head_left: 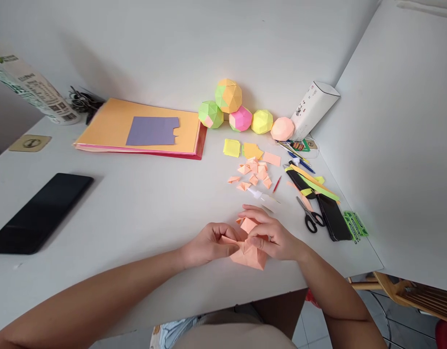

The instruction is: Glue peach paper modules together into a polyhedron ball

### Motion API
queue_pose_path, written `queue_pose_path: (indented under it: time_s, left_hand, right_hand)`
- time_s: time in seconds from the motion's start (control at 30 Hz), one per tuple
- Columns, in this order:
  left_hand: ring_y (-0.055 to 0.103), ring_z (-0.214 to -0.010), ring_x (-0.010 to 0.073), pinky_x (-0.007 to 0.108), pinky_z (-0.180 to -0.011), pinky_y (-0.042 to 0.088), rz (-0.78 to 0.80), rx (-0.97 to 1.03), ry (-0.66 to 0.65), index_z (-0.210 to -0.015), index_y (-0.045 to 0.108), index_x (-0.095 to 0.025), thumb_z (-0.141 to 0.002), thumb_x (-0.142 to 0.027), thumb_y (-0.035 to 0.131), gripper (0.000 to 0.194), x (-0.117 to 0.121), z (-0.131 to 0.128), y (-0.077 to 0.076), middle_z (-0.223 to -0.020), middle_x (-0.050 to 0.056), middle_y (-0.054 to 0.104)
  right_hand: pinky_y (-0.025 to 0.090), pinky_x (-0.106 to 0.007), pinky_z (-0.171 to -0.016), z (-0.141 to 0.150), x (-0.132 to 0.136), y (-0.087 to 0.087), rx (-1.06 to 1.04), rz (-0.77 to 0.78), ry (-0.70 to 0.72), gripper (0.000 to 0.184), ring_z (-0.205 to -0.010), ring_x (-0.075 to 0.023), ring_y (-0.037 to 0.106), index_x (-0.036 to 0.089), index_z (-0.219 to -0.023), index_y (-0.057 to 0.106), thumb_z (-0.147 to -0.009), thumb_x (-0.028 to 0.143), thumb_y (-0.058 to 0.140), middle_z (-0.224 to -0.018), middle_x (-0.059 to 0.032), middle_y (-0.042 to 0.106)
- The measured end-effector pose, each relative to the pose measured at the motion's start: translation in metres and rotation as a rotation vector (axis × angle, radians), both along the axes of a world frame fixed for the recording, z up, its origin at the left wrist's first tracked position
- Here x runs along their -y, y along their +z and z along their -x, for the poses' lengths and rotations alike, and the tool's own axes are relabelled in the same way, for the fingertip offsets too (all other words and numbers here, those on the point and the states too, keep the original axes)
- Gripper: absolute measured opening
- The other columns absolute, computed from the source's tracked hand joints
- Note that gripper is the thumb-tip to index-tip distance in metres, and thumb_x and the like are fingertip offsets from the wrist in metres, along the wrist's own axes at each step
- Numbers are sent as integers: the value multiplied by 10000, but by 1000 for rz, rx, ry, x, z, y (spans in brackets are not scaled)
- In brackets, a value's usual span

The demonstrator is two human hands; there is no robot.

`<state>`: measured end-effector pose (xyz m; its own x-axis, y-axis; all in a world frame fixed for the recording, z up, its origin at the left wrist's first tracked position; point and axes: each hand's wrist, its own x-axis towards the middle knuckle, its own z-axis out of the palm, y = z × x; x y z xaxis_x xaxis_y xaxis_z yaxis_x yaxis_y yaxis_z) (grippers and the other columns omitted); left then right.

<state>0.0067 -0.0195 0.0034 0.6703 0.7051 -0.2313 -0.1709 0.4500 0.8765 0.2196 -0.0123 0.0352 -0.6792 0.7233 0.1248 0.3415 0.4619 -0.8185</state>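
Near the table's front edge I hold a peach folded-paper model point(248, 258) between both hands. My left hand point(214, 244) pinches its left side, thumb on top. My right hand point(272, 236) is closed on its right side, the thumb pressing on the paper and the fingers curled over the far part. The fingers hide some of the folds. Just beyond lie a white glue bottle with a fine tip point(257, 194) and a pile of small folded peach paper pieces point(253, 168). A red pen-like stick point(277, 184) rests beside the pile.
Several folded-paper balls point(262, 121) stand against the wall. Scissors point(310, 216), a phone point(333, 217) and paper strips point(317, 186) lie at right. A black tablet point(41, 213) is at left, and a stack of coloured paper point(103, 126) sits behind. A white box point(315, 109) leans at back right.
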Motion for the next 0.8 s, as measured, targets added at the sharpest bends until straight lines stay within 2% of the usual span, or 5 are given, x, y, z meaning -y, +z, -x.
queue_pose_path:
  time_s: [0.27, 0.47, 0.67, 0.8]
  left_hand:
    - [571, -753, 156, 272, -650, 432, -45, -5, -8, -662, 599, -145, -692, -118, 621, 46, -1, 0, 2, -838, 39, 659]
    - [577, -794, 176, 290, -674, 437, -20, -18, -20, -678, 605, -148, -691, -131, 615, 23, -1, -1, 4, -898, 55, 662]
    - [541, -686, 142, 263, -604, 405, -51, -75, 6, -649, 587, -146, -690, -119, 596, 50, -2, -2, 3, -741, 15, 613]
    - [556, -730, 152, 271, -626, 421, -37, -41, -12, -669, 595, -146, -699, -134, 600, 32, -3, -2, 3, -830, 33, 633]
  right_hand:
    - [335, -433, -1062, 0, -3, -1, -5, 34, 14, 190, -1343, -247, 275, 173, -779, 662, -881, 218, 507, -1309, -95, 491]
    - [319, -453, -1067, -1, -2, -1, 4, 20, 21, 177, -1340, -249, 279, 185, -782, 662, -876, 220, 516, -1311, -79, 490]
    - [349, -438, -1049, -1, -2, -5, -16, 9, -13, 172, -1333, -253, 293, 174, -773, 658, -869, 212, 521, -1302, -99, 494]
    - [346, -442, -1050, -1, -3, -5, -22, 5, -3, 184, -1331, -251, 297, 180, -768, 658, -875, 226, 515, -1305, -91, 495]
